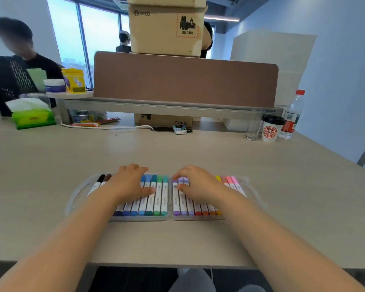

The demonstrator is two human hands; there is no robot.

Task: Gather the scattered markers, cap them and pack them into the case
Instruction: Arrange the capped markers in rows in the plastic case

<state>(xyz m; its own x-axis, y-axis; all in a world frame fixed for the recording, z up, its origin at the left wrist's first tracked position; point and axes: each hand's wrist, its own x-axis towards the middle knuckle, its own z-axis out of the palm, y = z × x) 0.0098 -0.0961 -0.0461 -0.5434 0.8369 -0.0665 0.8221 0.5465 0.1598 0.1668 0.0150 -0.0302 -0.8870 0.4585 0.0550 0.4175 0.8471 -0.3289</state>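
Where the beige tabletop carries the open clear marker case, capped markers fill both halves. The left hand lies flat on them; the right hand bends over the purple markers, its grip unclear.

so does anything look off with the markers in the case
Nothing stands out: the markers that show lie capped, side by side, in both halves of the open case. The left hand and right hand cover some, so those I cannot check.
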